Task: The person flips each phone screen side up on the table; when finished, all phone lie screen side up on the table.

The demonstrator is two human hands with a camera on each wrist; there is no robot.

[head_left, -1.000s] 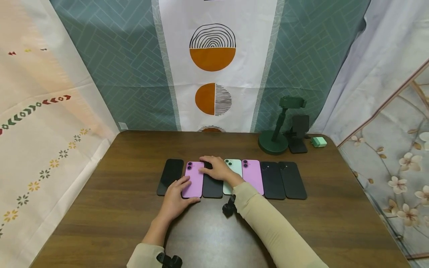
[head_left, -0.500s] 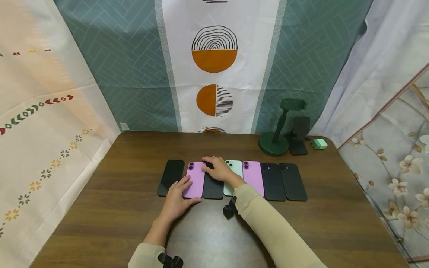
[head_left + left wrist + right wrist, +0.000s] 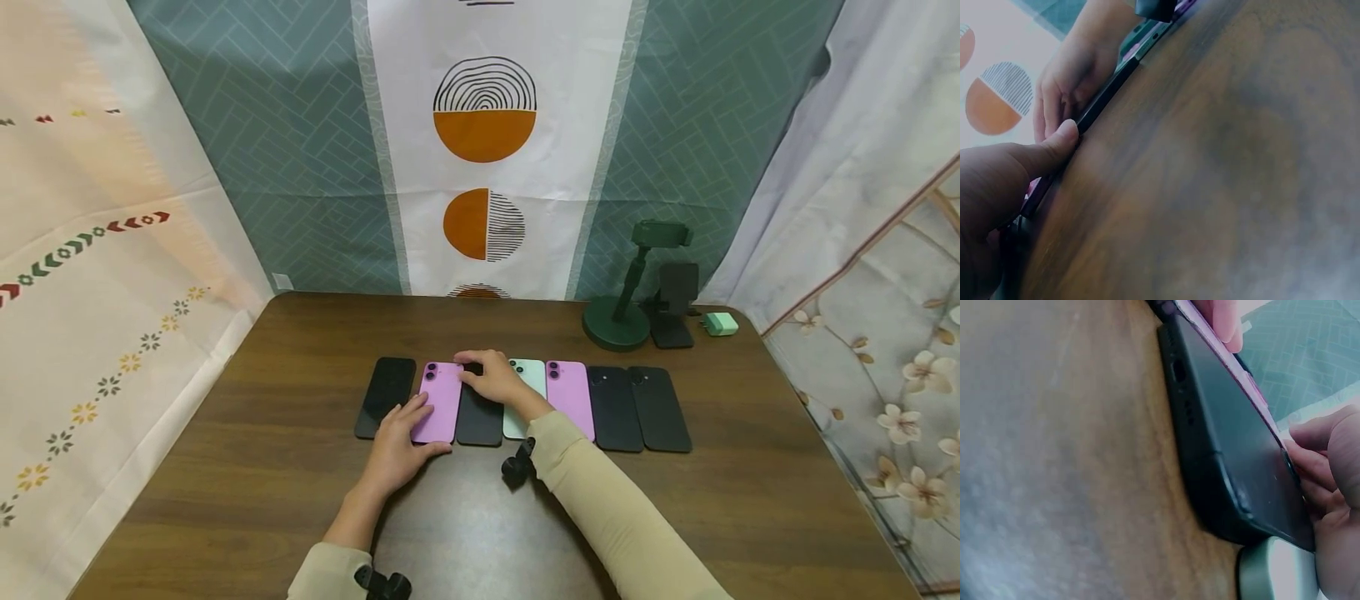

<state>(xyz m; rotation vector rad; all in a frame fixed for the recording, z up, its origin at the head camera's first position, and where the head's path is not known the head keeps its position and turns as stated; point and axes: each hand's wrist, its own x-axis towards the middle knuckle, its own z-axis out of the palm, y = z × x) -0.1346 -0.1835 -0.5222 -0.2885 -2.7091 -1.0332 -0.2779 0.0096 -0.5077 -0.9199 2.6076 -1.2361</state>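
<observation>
A cream cloth (image 3: 97,333) with rows of stitched flowers hung at the far left, beside the brown wooden counter (image 3: 225,467). A row of seven phones lay on the counter, beginning with a black phone (image 3: 386,385). Just right of it lay a pink phone (image 3: 441,408), camera side up. The left hand (image 3: 401,437) rested on that one with its fingers spread, the fingertips on its left side and the thumb by its near edge. Next came a dark phone (image 3: 480,419), just beside the pink one. The right hand (image 3: 495,379) reached over its far end, thumb and forefinger held apart near the pink phone's upper right corner. A mint phone (image 3: 534,377) lay partly under the right wrist, then a second pink phone (image 3: 567,390), then two more dark phones (image 3: 617,408) side by side. Behind the row's right end stood a green stand (image 3: 615,325), a black stand (image 3: 677,287) and a small mint block (image 3: 721,324). A flowered curtain (image 3: 922,433) hung at the far right.
</observation>
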